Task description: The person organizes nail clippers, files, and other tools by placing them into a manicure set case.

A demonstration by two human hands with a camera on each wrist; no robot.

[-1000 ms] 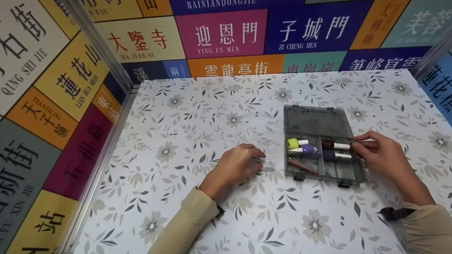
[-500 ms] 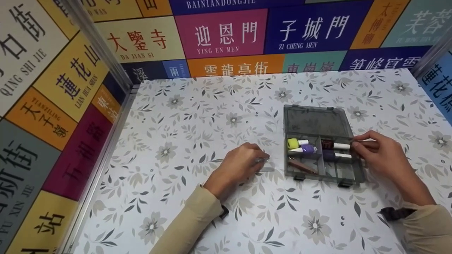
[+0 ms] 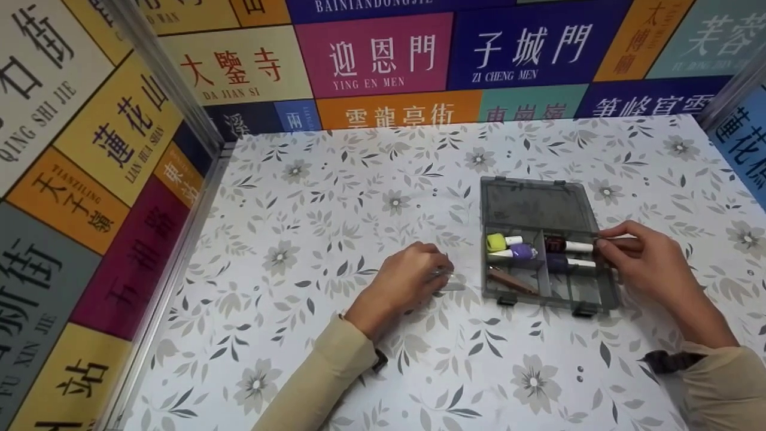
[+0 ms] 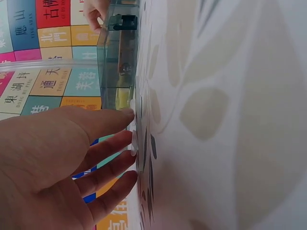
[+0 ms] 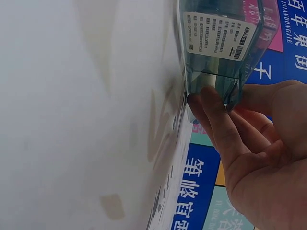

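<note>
Box [image 3: 609, 287] of smoke-grey plastic, its lid [image 3: 532, 206] folded back, sits on a flower-printed tabletop [image 3: 359, 197] between a person's two hands. The right hand [image 3: 655, 266] pinches the side wall, thumb and fingers clamped on the plastic, just beside the white cap of a dark red bottle [image 3: 555, 244]. The left hand [image 3: 407, 275] rests near the opposite side, its fingers bent and spread apart, tips at a small transparent piece [image 3: 453, 287] on the tabletop; the hand hides part of it, and whether it is gripped cannot be told. A divider [image 3: 544, 278] separates the dark red bottle and a dark violet bottle [image 3: 556, 263] from a yellow bottle [image 3: 496, 242] and a purple bottle [image 3: 523, 252]. A brown tool [image 3: 511, 280] slants across the front left compartment, behind the front wall and its latches [image 3: 583, 310]. The right wrist view catches a printed label [image 5: 218, 36] on the box. Colourful panels [image 3: 374, 57] lettered in Chinese rise behind the tabletop.
</note>
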